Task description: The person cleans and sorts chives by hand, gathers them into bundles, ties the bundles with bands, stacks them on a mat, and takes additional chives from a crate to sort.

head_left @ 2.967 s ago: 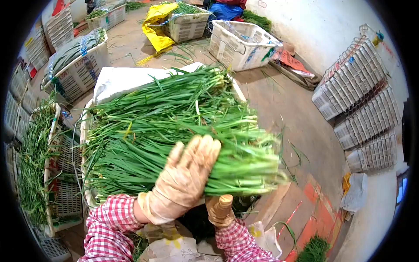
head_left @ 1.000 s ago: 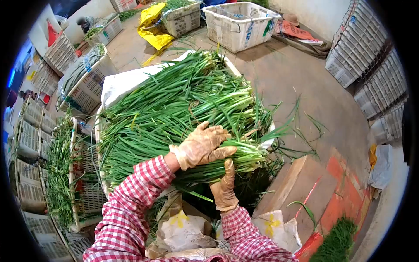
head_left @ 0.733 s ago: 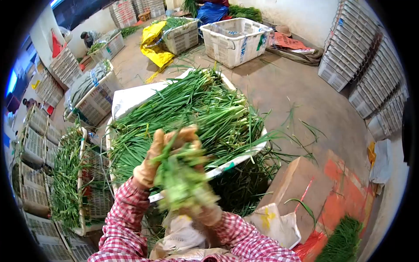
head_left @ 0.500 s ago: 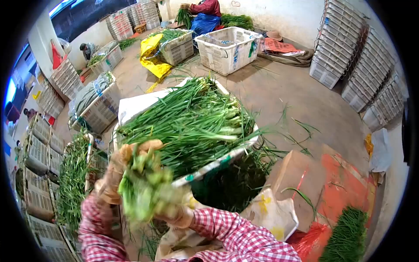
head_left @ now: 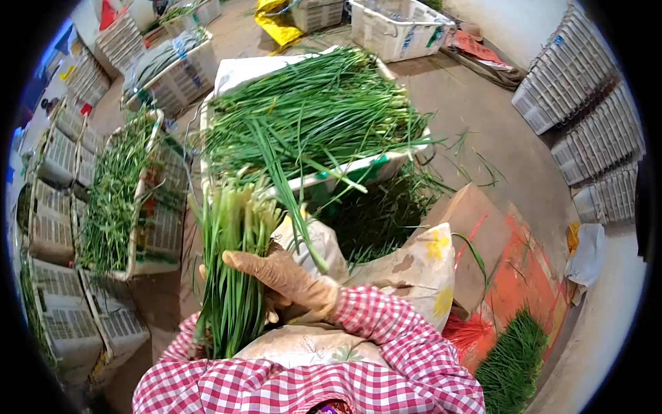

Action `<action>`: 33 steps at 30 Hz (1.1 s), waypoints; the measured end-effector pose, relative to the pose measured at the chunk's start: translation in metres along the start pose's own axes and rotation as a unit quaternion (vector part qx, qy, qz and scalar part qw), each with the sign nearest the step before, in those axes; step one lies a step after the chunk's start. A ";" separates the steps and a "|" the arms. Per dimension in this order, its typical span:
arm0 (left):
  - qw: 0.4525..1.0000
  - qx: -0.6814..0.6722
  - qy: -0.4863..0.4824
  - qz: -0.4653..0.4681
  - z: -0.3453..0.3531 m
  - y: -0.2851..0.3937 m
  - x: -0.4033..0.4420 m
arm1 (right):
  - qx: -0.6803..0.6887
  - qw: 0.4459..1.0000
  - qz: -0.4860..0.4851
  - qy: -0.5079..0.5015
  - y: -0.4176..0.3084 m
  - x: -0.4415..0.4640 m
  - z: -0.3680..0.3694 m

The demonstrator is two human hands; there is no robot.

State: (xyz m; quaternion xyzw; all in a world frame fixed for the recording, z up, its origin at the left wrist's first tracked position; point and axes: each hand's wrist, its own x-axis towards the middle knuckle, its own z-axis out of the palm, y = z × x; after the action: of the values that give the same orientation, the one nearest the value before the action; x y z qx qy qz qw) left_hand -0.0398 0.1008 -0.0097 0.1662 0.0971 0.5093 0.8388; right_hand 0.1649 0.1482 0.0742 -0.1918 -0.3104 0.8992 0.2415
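A thick bunch of garlic chives [head_left: 234, 276] stands nearly upright before my chest, pale cut stems on top and green leaves hanging down. My right hand [head_left: 286, 276], in a tan soiled glove, grips its right side with one digit laid across the front. Most of my left hand [head_left: 202, 272] is hidden behind the bunch; a bit of glove shows at its left edge, and it appears to support the bunch from there. Just beyond lies a heap of garlic chives [head_left: 310, 124] in a white crate [head_left: 338, 176], with several long leaves trailing over the near rim.
At left, a crate of loose greens [head_left: 117, 200] adjoins stacked white crates [head_left: 52, 221]. Tall crate stacks [head_left: 569, 69] line the right wall. A cardboard box [head_left: 462, 221] and another pile of chives [head_left: 514, 362] lie at right. A pale, stained sack [head_left: 414, 276] is near my right arm.
The bunch, blurred by motion before, now stands steadier, stems up, closer to my body. My right hand has moved up along it; my left has dropped behind. The view has tipped downward.
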 end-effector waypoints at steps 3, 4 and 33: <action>0.991 -0.103 -0.077 0.031 0.007 -0.040 -0.016 | -0.434 0.899 0.056 -0.034 -0.020 -0.005 -0.026; 0.987 -0.125 -0.098 0.038 0.009 -0.048 -0.018 | -0.463 0.885 0.040 -0.020 -0.036 -0.015 -0.034; 0.946 -0.287 -0.148 0.024 -0.053 -0.063 -0.012 | -0.833 0.480 0.254 0.101 -0.051 0.107 -0.113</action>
State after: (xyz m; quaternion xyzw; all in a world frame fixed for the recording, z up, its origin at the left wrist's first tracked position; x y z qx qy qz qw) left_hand -0.0112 0.0729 -0.0825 -0.0054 -0.1821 0.5052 0.8435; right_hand 0.1501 0.2948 0.0035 -0.4635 -0.8251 0.2152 -0.2409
